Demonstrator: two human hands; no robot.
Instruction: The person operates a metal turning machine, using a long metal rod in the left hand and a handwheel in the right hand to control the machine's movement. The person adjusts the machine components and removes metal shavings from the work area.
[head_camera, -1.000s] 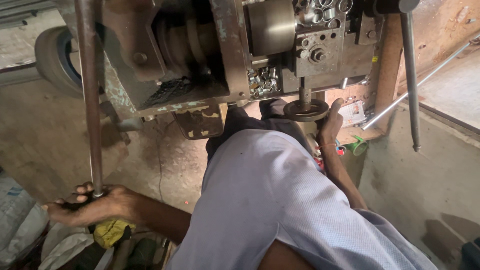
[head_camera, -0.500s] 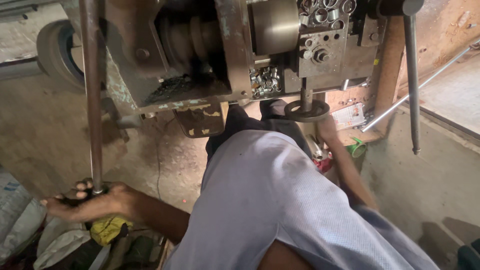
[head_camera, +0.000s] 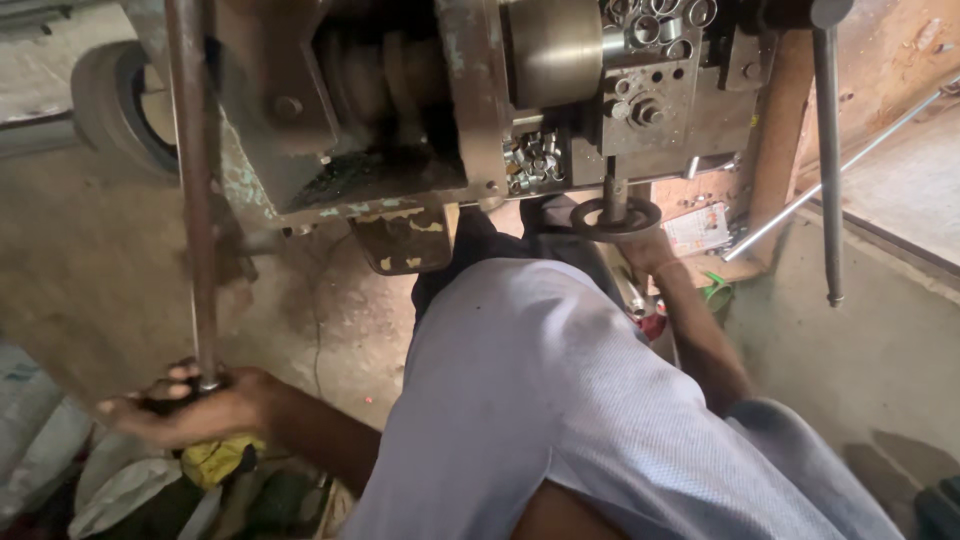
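Observation:
My left hand (head_camera: 195, 405) is closed around the black knob at the lower end of a long steel lever rod (head_camera: 193, 190) that runs up the left of an old grey lathe-like machine (head_camera: 420, 110). My right hand (head_camera: 645, 245) reaches forward under the machine and holds the small round handwheel (head_camera: 615, 215) on its short vertical shaft. A bright steel cylinder (head_camera: 550, 50) sits at the top of the machine, with several small metal rings (head_camera: 535, 160) in a tray beside it. My pale blue shirt (head_camera: 540, 400) fills the middle.
A second long rod (head_camera: 828, 160) with a knob hangs at the right. A thin bar (head_camera: 840, 180) leans across the right wall. A tyre (head_camera: 110, 100) stands at the upper left. Yellow cloth (head_camera: 215, 460) and sacks (head_camera: 40, 440) lie at the lower left; concrete floor lies beneath.
My left hand has drawn the lever's lower end slightly left and down. My right hand has stayed on the handwheel, and the view has shifted a little.

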